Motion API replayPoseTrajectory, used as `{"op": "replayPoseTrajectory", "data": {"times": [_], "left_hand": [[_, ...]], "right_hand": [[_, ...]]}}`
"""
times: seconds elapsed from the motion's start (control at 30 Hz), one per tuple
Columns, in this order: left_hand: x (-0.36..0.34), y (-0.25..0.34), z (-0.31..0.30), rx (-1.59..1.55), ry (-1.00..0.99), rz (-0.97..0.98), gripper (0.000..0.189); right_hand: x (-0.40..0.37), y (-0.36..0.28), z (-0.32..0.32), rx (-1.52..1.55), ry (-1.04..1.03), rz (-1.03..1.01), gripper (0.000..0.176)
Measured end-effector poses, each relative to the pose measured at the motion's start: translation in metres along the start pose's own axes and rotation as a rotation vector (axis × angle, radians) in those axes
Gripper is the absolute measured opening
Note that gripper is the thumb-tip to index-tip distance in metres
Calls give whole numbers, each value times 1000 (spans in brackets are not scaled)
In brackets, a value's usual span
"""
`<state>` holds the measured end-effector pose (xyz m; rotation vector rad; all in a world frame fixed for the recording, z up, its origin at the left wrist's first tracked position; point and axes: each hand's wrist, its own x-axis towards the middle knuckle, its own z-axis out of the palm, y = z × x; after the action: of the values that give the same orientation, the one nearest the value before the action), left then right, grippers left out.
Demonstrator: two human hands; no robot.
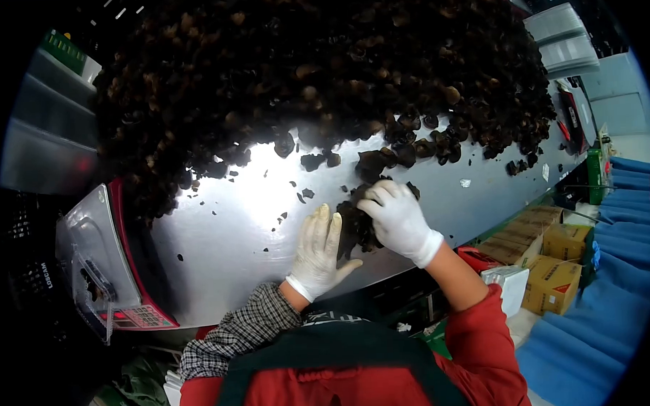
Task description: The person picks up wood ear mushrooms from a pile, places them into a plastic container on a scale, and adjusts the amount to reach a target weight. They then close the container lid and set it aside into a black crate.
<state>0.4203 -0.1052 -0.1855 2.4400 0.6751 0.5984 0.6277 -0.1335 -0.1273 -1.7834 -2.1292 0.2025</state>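
A large pile of dark wood ear mushrooms (320,67) covers the far part of a metal table (247,238). Near the front edge lies a small heap of the same mushrooms (356,227), between my two white-gloved hands. My left hand (316,253) rests at the left side of this heap, fingers stretched out and thumb apart, with nothing in it. On the heap's right side, my right hand (399,222) curls its fingers down onto the mushrooms, and its fingertips are partly hidden.
On the left stands a red-edged scale (139,317) with a clear plastic box (95,282) on it. Clear trays are stacked at left (47,141) and right (563,41). Cardboard boxes (550,284) and a blue cloth (594,322) lie below the table at right.
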Motion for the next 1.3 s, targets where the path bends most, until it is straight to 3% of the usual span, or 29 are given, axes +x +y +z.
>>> {"op": "replayPoseTrajectory", "data": {"times": [0.13, 0.23, 0.3, 0.43, 0.57, 0.6, 0.7, 0.77, 0.83, 0.9, 0.97, 1.07, 1.13, 1.23, 1.3], "left_hand": [[1, 2, -2, -2, -33, -6, 114], [1, 0, -2, -2, -18, -6, 114], [-1, 0, 0, 2, -3, -8, 116], [0, -1, 0, 3, 9, 1, 113], [-1, 1, 1, 6, 2, -7, 112], [-1, 0, 1, 9, 5, -6, 112], [0, 0, -1, 4, 9, 5, 113], [0, 0, 0, -1, -1, 4, 114], [0, -1, 0, -3, -6, 8, 115], [-1, -2, 3, -4, -9, 4, 116], [-1, 0, 0, -1, -31, -3, 115], [0, 1, -1, 3, -51, 5, 111], [1, 1, -1, 10, -46, 0, 111], [1, 2, -2, 21, -36, -6, 111], [-1, 2, -2, 31, -32, -15, 113]], "right_hand": [[6, 4, -22, 54, 100, 86, 23], [55, 19, -5, 68, 213, 14, 20], [84, 27, 16, 60, 152, 39, 23], [101, 42, 35, -129, -76, 278, 31], [104, 47, 32, -63, -121, 326, 16], [102, 46, 28, 11, -32, 360, 14], [83, 48, 4, 318, 285, 318, 14], [52, 39, -40, 419, 287, 386, 16], [-7, 34, -77, 446, 217, 519, 16], [-76, 33, -107, 380, -142, 762, 18], [-125, 26, -116, -148, -398, 699, 21], [-104, 16, -100, 191, -124, 679, 26], [-59, 19, -66, 172, 78, 319, 28], [19, 15, -20, 165, 152, 32, 34], [40, 13, -1, -22, 126, -9, 35]]}}
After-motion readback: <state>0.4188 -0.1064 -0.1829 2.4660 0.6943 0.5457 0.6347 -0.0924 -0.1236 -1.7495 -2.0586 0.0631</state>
